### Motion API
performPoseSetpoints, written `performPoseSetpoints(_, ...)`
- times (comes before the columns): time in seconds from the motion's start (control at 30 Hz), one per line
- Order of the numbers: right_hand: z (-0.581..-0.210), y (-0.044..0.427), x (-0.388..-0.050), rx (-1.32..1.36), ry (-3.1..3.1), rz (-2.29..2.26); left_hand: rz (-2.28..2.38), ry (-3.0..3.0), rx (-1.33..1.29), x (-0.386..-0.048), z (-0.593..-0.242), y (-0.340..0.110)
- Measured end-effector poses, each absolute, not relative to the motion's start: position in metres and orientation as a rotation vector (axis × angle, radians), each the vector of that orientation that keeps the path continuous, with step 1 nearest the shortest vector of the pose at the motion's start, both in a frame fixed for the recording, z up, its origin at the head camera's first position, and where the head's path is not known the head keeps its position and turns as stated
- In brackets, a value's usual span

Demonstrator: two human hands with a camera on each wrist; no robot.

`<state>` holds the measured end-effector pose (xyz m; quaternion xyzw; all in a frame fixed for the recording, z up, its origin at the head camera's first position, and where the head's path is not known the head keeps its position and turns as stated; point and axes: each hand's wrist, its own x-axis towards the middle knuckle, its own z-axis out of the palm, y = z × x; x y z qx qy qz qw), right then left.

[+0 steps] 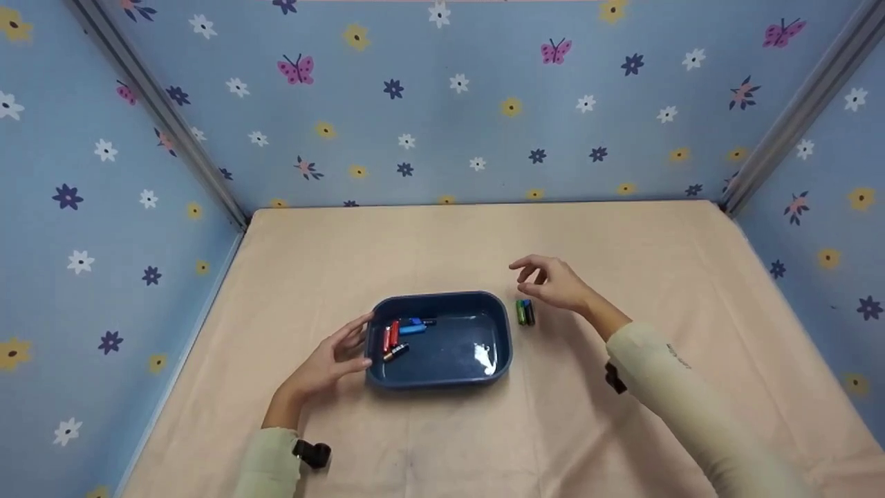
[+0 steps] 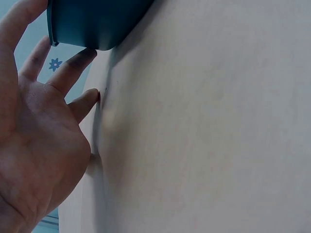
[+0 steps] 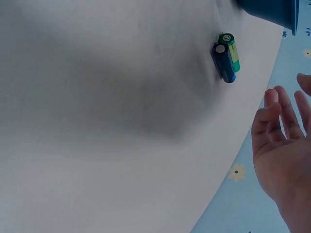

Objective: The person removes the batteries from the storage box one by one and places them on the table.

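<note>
A dark blue rectangular tray (image 1: 442,382) stands on the table, with several batteries lying in its left half: red batteries (image 1: 386,339), a light blue battery (image 1: 413,330) and a black and gold battery (image 1: 396,352) among them. My left hand (image 1: 330,365) touches the tray's left side, fingers spread and fairly straight. Just right of the tray, a green battery (image 1: 520,312) and a dark blue battery (image 1: 529,312) lie side by side. Above and right of this pair hovers my right hand (image 1: 555,282), loosely bent and holding nothing; the right wrist view shows it apart from them.
A pale peach cloth (image 1: 622,242) covers the table. Blue flowered panels (image 1: 470,104) enclose the back and both sides, with grey posts (image 1: 802,111) at the rear corners. Each sleeve carries a small black device (image 1: 312,454) at the wrist.
</note>
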<state>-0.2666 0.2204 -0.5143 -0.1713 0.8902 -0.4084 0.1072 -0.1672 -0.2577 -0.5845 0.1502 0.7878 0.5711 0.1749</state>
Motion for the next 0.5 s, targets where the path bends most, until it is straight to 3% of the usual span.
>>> performPoseSetpoints(0.5,-0.504,0.189,-0.272,-0.724,2.541,-1.138,1.623,2.236,0.426,-0.166,-0.585,-0.258)
